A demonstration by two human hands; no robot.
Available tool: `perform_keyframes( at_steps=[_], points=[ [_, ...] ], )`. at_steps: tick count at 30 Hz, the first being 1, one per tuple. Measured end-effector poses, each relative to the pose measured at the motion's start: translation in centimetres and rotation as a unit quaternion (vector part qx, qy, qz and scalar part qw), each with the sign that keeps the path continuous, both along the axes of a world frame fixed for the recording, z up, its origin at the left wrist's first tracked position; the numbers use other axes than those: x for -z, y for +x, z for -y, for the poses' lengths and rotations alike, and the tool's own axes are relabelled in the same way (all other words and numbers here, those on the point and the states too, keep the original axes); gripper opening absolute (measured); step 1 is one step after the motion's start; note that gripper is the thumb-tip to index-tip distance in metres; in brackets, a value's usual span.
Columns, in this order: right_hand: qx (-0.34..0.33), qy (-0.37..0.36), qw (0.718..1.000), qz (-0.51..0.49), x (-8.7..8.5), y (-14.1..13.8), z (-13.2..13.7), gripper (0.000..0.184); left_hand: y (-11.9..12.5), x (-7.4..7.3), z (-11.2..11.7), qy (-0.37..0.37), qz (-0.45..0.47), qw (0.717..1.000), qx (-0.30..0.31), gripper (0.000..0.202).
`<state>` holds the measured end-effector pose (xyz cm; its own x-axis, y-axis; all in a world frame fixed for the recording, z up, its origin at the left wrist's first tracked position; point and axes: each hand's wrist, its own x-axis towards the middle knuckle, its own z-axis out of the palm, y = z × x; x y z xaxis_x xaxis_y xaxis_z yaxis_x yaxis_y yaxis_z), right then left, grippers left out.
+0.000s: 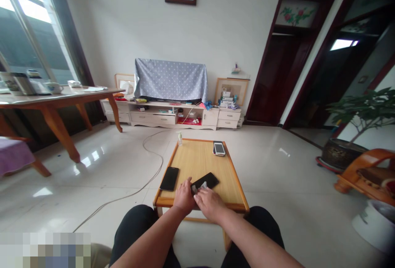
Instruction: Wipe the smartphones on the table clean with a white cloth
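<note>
A black smartphone [211, 179] lies slanted on the small wooden table [197, 157], its near end under my hands. My left hand [184, 196] closes on that near end from the left. My right hand [210, 203] presses a crumpled white tissue [203, 185] against the phone's surface; its fingers are partly bent and hide some of the tissue. Left of my left hand rests a larger black phone [169, 179], screen up. A white phone [219, 149] sits on top of a dark one at the far right corner. At the far left corner stands a small clear pump bottle [180, 138].
A thin cable [160, 165] snakes over the tiled floor left of the small table. Beyond stands a low white cabinet [154, 118] with a cloth-covered television [171, 79]. A dining table [68, 98] is at left; a potted plant [344, 153] and wooden chair [370, 173] at right.
</note>
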<state>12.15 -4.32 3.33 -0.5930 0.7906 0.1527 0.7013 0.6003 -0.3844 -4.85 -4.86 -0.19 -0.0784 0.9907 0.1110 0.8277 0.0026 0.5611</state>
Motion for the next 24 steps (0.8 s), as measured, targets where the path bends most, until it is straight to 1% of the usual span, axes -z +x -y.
perform_keyframes(
  at_steps=[2,5,7,9,11,13,14,18,19,20,24],
  points=[
    [0.020,-0.001,1.000,-0.002,-0.5,0.4,-0.6,0.048,0.0,0.0,0.0,-0.006,0.002,1.000,-0.002,0.081],
    [0.090,0.003,0.996,-0.001,-1.1,1.2,-2.2,0.057,0.1,-0.1,-0.1,-0.014,0.003,1.000,-0.008,0.091],
    [0.107,0.004,0.994,0.002,-1.0,0.8,-2.4,0.062,0.2,-0.2,-0.2,-0.015,0.006,1.000,-0.010,0.093],
    [0.083,-0.001,0.997,0.005,-0.6,-0.4,-1.7,0.058,0.2,-0.1,-0.1,-0.012,0.010,1.000,-0.008,0.091],
    [0.041,-0.010,0.999,0.008,-0.2,-1.5,-1.0,0.050,0.1,-0.1,-0.1,-0.007,0.015,1.000,-0.002,0.088],
    [0.020,-0.019,1.000,0.011,-0.1,-1.8,-0.9,0.046,0.1,0.0,-0.1,-0.002,0.017,1.000,0.002,0.086],
    [0.024,-0.022,0.999,0.013,-0.2,-1.6,-1.3,0.046,0.0,0.1,-0.2,-0.002,0.018,1.000,0.003,0.087],
    [0.079,-0.024,0.996,0.020,-0.6,-0.2,-3.6,0.055,-0.2,0.4,-0.5,-0.005,0.018,1.000,0.002,0.100],
    [0.080,-0.025,0.996,0.022,-0.6,-0.3,-3.8,0.056,-0.2,0.5,-0.5,-0.006,0.019,1.000,0.001,0.102],
    [0.070,-0.026,0.997,0.025,-0.4,-0.5,-3.9,0.055,-0.2,0.5,-0.5,-0.004,0.020,1.000,0.000,0.102],
    [-0.013,-0.041,0.998,0.039,0.4,-2.7,-2.8,0.040,-0.3,0.7,-0.4,0.030,0.044,0.998,0.020,0.098]
  ],
)
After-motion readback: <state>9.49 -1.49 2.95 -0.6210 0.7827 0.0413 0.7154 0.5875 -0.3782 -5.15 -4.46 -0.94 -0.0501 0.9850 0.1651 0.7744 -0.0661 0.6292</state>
